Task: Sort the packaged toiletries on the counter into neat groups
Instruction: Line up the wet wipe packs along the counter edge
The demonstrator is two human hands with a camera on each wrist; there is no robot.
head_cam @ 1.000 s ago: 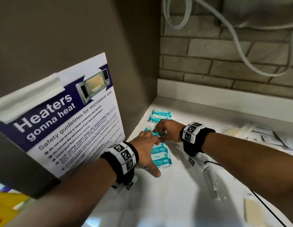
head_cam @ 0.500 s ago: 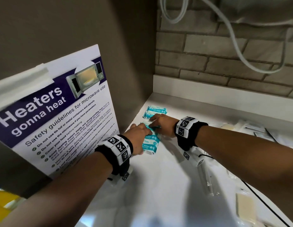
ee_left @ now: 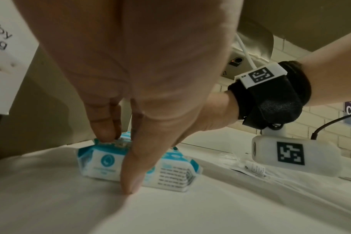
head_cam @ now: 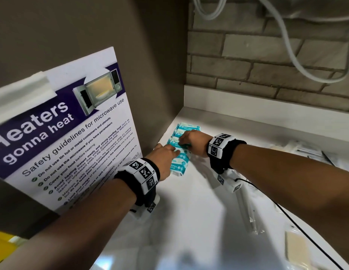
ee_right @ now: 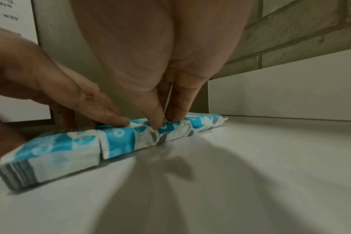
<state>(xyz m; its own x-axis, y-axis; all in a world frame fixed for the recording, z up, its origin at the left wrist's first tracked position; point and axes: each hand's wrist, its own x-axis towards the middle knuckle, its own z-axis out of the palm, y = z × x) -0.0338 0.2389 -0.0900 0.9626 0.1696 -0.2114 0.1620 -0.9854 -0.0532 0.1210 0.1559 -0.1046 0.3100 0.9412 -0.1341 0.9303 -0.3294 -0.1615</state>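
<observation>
Several blue-and-white wipe packets (head_cam: 178,166) lie end to end in a row along the left wall on the white counter (head_cam: 189,221). My left hand (head_cam: 167,154) rests on the near part of the row with straight fingers; in the left wrist view its thumb (ee_left: 130,182) touches the counter in front of a packet (ee_left: 102,161). My right hand (head_cam: 187,142) is farther back on the row. In the right wrist view it (ee_right: 165,121) pinches the crumpled top of a middle packet (ee_right: 114,139) between thumb and fingertips.
A microwave safety poster (head_cam: 62,133) leans against the brown side wall at the left. A brick wall with a white upstand (head_cam: 267,106) closes the back, and a white cable (head_cam: 286,36) hangs above. Clear-wrapped toiletries (head_cam: 249,217) and beige packets (head_cam: 296,248) lie to the right.
Both hands have moved back along the wall. The loose packets now sit pushed together in one line with the far packet.
</observation>
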